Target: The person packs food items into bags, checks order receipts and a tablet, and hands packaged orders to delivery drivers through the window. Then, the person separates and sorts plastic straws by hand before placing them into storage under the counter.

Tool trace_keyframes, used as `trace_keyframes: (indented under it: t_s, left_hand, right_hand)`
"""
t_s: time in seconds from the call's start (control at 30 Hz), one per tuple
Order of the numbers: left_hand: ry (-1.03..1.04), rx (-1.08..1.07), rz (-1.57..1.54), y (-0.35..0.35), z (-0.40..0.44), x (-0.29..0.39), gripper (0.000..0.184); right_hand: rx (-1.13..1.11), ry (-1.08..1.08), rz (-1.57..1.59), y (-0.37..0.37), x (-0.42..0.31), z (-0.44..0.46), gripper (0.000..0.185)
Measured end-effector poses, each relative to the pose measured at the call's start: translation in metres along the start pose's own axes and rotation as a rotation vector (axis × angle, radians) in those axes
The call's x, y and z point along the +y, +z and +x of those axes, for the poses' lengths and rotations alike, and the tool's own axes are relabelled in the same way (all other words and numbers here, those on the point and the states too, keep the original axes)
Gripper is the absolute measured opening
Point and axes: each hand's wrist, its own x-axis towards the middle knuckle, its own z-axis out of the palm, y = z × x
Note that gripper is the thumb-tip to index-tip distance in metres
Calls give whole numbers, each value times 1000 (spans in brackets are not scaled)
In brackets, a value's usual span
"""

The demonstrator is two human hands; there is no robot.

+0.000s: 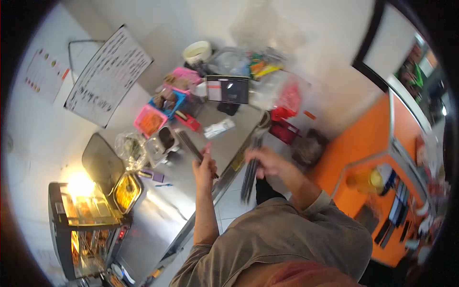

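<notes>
Over the front edge of the steel counter, my left hand is closed round a long, dark, slim object that slants up and left. A finger or thumb points upward. My right hand, blurred, grips a dark bundle of long thin pieces that hangs down in front of the counter edge. What either item is exactly, I cannot make out. Beyond my hands, a tablet-like screen stands on the counter near a white packet.
Pink baskets, a blue basket and steel containers line the counter's back. A lit glass display case and a yellow food tray are at left. An orange counter stands at right.
</notes>
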Motion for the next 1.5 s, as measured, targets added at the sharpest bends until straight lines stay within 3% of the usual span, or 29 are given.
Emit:
trace_keyframes:
  t_s: [0.03, 0.1, 0.13, 0.17, 0.27, 0.33, 0.43, 0.57, 0.67, 0.77, 0.8, 0.9, 1.0, 1.1, 1.13, 1.23, 1.3, 1.33, 1.37, 1.4, 1.43, 1.47, 1.5]
  left_hand:
    - [29, 70, -7, -16, 16, 5, 26]
    - [75, 216, -18, -54, 45, 13, 22]
    - [97, 283, -34, -62, 53, 18, 18]
    - [89, 336, -14, -75, 61, 18, 19]
    - [60, 493, -17, -99, 86, 14, 20]
    - [46, 609, -106, -90, 94, 9, 21]
    - [49, 715, -148, -74, 107, -8, 23]
    - [-14, 844, -189, -52, 117, -16, 25]
    - [-32, 890, -160, -45, 123, -16, 26]
    - [5, 868, -141, -45, 131, -12, 26]
    - [12, 872, -135, -43, 135, -11, 27]
    - [19, 848, -113, -33, 149, -7, 28]
    - [7, 771, -82, -26, 162, -4, 29]
    - [-10, 691, -42, -26, 170, 1, 28]
    - [-5, 659, -49, -23, 173, 6, 24]
    - [-15, 518, -14, -30, 181, 5, 19]
    - [-25, 371, -39, -19, 181, 15, 20]
    - [-47, 290, -86, -10, 181, 19, 21]
    - [-77, 195, -133, 0, 183, 22, 22]
    - [-114, -2, -95, 7, 181, 23, 25]
    - [-167, -181, -54, 10, 179, 14, 26]
    - [-224, -370, -10, 13, 176, 3, 26]
    - [-281, -564, 38, 17, 173, -7, 27]
  right_hand:
    - [34, -246, 214, -39, 16, 66, 15]
    - [156, -345, 427, -51, -59, 118, 11]
    - [163, -549, 505, -43, -97, 149, 12]
    - [321, -644, 471, -25, -138, 172, 15]
    - [400, -904, 79, -45, -210, 326, 22]
    - [511, -1013, -412, -73, -235, 430, 27]
    - [506, -877, -572, -104, -235, 541, 28]
    - [351, -861, -827, -113, -222, 608, 30]
    - [373, -961, -1159, -129, -206, 656, 35]
    - [111, -789, -1343, -143, -199, 658, 34]
    - [63, -745, -1254, -147, -197, 658, 36]
    - [112, -628, -1475, -154, -196, 671, 31]
    - [-131, -24, -975, -153, -214, 675, 41]
    - [-262, 17, -866, -133, -258, 612, 60]
    - [-203, -158, -745, -131, -254, 599, 61]
    - [80, -144, -1085, -131, -282, 549, 56]
    - [137, -669, -1051, -112, -273, 485, 47]
    - [157, -715, -875, -80, -277, 427, 47]
    - [41, -682, -699, -52, -276, 362, 44]
    - [-284, -706, -482, -72, -234, 374, 59]
    - [-550, -588, -150, -50, -217, 316, 78]
    - [-663, -456, -169, -57, -181, 295, 87]
    - [-626, -428, -221, -44, -161, 246, 93]
